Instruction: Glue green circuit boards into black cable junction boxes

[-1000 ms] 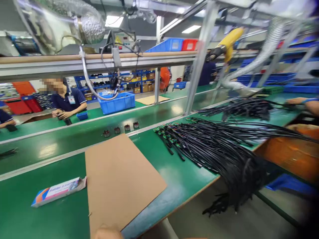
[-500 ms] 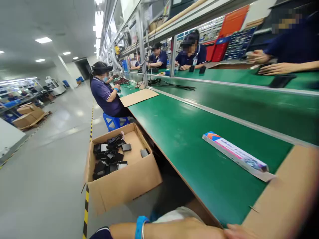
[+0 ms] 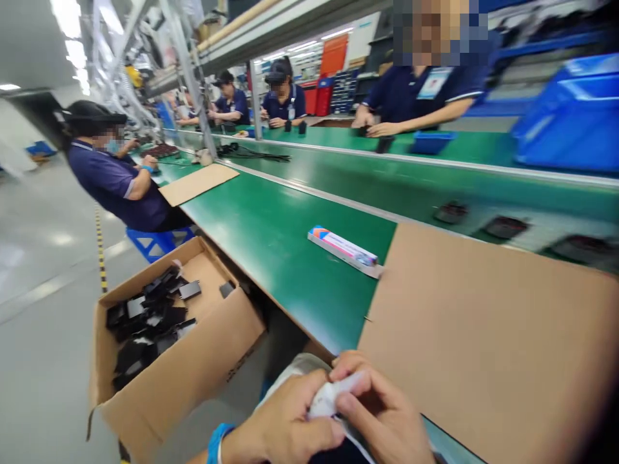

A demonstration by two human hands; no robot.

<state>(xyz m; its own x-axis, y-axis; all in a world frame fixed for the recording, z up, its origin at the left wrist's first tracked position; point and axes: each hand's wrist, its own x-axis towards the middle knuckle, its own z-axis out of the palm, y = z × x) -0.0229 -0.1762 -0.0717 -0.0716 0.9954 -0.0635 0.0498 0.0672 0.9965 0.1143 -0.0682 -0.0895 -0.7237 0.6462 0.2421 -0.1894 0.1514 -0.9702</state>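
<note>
Since half a second before, the right hand [image 3: 387, 412] had joined the left hand [image 3: 283, 428]. Both pinched a small white piece [image 3: 333, 396] just off the counter [image 3: 290, 258] near edge, beside the cardboard sheet [image 3: 483, 335]. Open floor [image 3: 43, 309] lay left of the carton [image 3: 193, 374].

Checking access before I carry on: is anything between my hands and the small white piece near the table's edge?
Nothing visible stands between them. The left hand and the right hand both pinch the small white piece directly, just in front of the flat brown cardboard sheet.
</note>
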